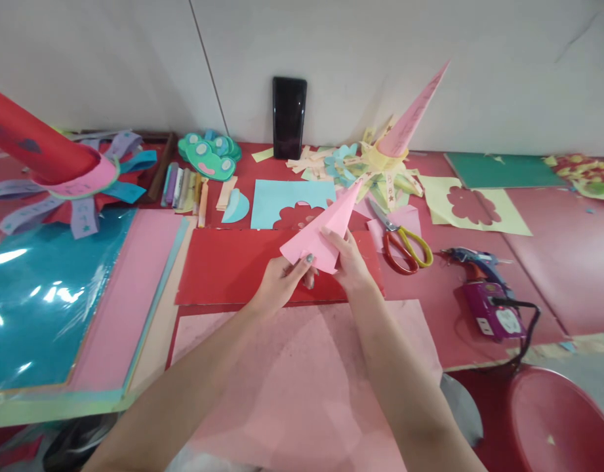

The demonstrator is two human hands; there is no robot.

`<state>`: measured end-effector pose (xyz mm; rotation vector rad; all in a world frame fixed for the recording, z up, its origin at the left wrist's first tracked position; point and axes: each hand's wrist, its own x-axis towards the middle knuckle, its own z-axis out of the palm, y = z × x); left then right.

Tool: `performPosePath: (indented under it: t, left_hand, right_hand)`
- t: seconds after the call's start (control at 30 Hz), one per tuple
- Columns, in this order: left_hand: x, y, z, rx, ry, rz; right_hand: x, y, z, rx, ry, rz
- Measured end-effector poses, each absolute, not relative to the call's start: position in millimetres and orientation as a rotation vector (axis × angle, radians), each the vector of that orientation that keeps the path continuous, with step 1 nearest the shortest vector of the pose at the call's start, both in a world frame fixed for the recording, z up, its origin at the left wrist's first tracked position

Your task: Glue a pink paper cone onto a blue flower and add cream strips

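A pink paper cone [326,229] is held between both hands, its tip pointing up and to the right. My left hand [284,278] pinches the wide lower edge, thumb on the outside. Around the right side of the cone, my right hand [348,259] is closed with its thumb on the paper. Beneath the hands lies a red board [223,269]. Just right of the cone, scissors [400,239] with one red and one yellow handle rest on pink paper scraps [410,216].
A black phone [288,118] leans on the wall. Decorated cones stand at left, a red one [46,147], and back right, a pink one [412,124]. At right are a glue gun [483,262] and a purple power box [493,311]. Coloured sheets [119,295] lie left.
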<state>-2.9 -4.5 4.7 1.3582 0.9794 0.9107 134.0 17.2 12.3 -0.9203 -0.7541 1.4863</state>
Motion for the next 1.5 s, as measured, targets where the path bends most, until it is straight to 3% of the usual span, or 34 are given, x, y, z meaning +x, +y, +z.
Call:
performPosePath:
  t: [0.43,0.7,1.2,1.5]
  left_hand:
    - [-2.6,-4.0,1.3,1.316,0.821,0.914]
    - [-2.5,-4.5,1.9,1.423,1.021,0.909]
    - [-2.5,-2.7,-6.7,1.318,0.745,1.034]
    - [-4.4,-3.9,-2.2,1.587,1.128,0.951]
  right_hand:
    - [133.2,19.8,3.8,-0.905,-0.774,1.471]
    - [132.8,19.9,1.9,-0.917,-0.769,1.461]
    - [130.9,20.3,3.5,-0.886,-0.748,1.415]
    - [131.1,24.3,-3.6,-0.899,-0.766,1.418]
